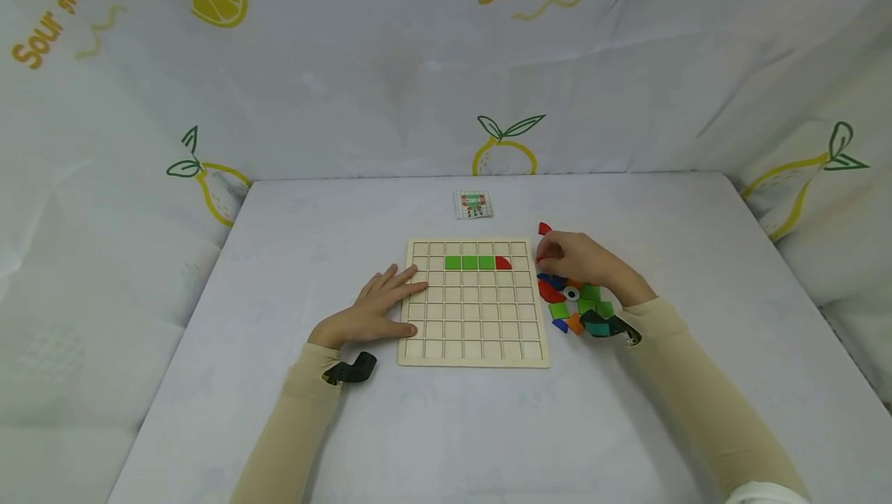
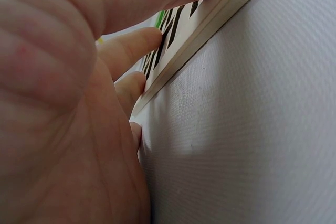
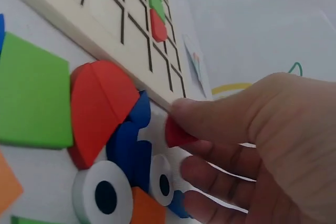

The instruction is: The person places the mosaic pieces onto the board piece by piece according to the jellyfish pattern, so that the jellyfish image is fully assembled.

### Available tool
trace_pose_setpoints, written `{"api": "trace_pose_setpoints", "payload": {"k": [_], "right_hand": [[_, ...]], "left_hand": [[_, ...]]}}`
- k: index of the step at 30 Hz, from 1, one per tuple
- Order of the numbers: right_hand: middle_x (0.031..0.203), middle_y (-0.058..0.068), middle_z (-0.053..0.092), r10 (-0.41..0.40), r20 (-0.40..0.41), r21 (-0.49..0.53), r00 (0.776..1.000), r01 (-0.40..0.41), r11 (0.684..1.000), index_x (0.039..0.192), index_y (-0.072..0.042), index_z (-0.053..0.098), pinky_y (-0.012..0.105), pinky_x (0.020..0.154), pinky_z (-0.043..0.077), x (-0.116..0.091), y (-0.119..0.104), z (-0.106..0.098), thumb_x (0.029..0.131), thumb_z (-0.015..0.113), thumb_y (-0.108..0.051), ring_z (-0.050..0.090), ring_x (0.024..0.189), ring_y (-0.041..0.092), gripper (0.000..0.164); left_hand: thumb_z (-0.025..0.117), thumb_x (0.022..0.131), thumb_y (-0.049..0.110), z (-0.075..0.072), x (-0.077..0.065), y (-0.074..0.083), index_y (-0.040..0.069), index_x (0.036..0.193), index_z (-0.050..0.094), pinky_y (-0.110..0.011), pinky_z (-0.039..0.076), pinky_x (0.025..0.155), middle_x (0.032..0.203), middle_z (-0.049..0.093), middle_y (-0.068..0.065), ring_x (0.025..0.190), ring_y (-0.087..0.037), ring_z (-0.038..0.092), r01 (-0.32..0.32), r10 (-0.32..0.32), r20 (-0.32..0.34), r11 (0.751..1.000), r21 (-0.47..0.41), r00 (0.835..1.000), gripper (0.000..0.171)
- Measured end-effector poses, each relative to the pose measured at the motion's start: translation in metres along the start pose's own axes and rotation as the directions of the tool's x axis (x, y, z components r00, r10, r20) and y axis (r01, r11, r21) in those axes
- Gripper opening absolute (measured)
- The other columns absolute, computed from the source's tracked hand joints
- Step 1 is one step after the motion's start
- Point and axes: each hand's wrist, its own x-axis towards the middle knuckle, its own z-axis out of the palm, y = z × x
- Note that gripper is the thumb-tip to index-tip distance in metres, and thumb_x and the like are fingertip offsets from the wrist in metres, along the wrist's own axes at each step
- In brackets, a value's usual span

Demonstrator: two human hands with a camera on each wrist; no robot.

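A pale wooden grid board point(image 1: 472, 334) lies on the table, with a row of green squares point(image 1: 470, 262) and a red rounded piece point(image 1: 502, 263) at the row's right end. My left hand point(image 1: 369, 310) rests with spread fingers on the board's left edge. Beside the board's upper right edge, my right hand point(image 1: 578, 260) pinches a red quarter-round piece point(image 3: 177, 134) between thumb and fingers, low over the table. Below that hand lies a pile of loose pieces: red ones point(image 3: 102, 106), blue ones, green squares point(image 3: 34, 93), orange ones and white eye discs point(image 3: 103, 195).
A small pattern card point(image 1: 474, 204) lies behind the board. Another red piece point(image 1: 544, 228) sits just beyond my right hand. White cloth with lemon prints hangs behind the white-covered table point(image 1: 313, 233).
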Motion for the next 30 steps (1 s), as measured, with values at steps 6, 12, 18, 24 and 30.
{"api": "trace_pose_setpoints", "payload": {"k": [6,12,18,24,30], "right_hand": [[0.111,0.016,0.063,-0.062,-0.077,0.006,0.995,0.063,0.998,0.132,-0.003,0.063,0.032,0.077,0.051,0.004,-0.004,-0.006,0.103,0.055,-0.011,0.054,0.093,0.027,0.031],[0.109,0.013,0.07,-0.04,-0.105,0.067,0.994,0.047,0.997,0.12,-0.003,0.067,0.032,0.082,0.051,0.009,-0.016,-0.009,0.103,0.058,-0.014,0.056,0.096,0.026,0.022],[0.117,0.016,0.071,-0.03,-0.094,0.123,0.995,0.042,0.992,0.128,-0.002,0.066,0.026,0.079,0.052,0.015,-0.026,-0.01,0.104,0.055,-0.012,0.06,0.097,0.027,0.028],[0.116,0.013,0.072,-0.038,-0.068,0.194,0.997,0.051,0.98,0.121,-0.006,0.067,0.036,0.088,0.054,0.022,-0.039,-0.009,0.103,0.058,-0.017,0.065,0.1,0.029,0.023],[0.112,0.011,0.072,-0.108,-0.087,0.18,0.99,0.122,0.976,0.115,-0.007,0.07,0.036,0.087,0.051,0.034,-0.052,-0.007,0.101,0.062,-0.018,0.062,0.102,0.026,0.019]], "left_hand": [[0.074,0.089,0.028,0.001,0.0,-0.001,0.018,0.158,0.036,-0.057,-0.008,0.127,0.173,0.009,-0.007,0.159,-0.036,-0.008,0.008,-0.008,-0.001,1.0,0.003,1.0,0.079],[0.073,0.089,0.028,0.001,-0.001,-0.001,0.018,0.158,0.036,-0.057,-0.008,0.128,0.173,0.009,-0.006,0.16,-0.035,-0.008,0.012,-0.012,-0.001,1.0,-0.001,1.0,0.079],[0.074,0.089,0.029,0.0,0.0,-0.002,0.019,0.158,0.036,-0.057,-0.008,0.127,0.173,0.008,-0.006,0.159,-0.035,-0.009,0.0,0.0,-0.003,1.0,-0.008,1.0,0.079],[0.073,0.089,0.029,0.0,0.001,-0.002,0.019,0.158,0.036,-0.058,-0.008,0.127,0.173,0.008,-0.006,0.16,-0.035,-0.008,-0.001,0.001,0.0,1.0,-0.012,1.0,0.079],[0.073,0.089,0.029,0.0,0.001,-0.002,0.019,0.158,0.037,-0.058,-0.008,0.127,0.173,0.007,-0.006,0.159,-0.035,-0.009,-0.003,0.003,0.0,1.0,-0.015,1.0,0.079]]}}
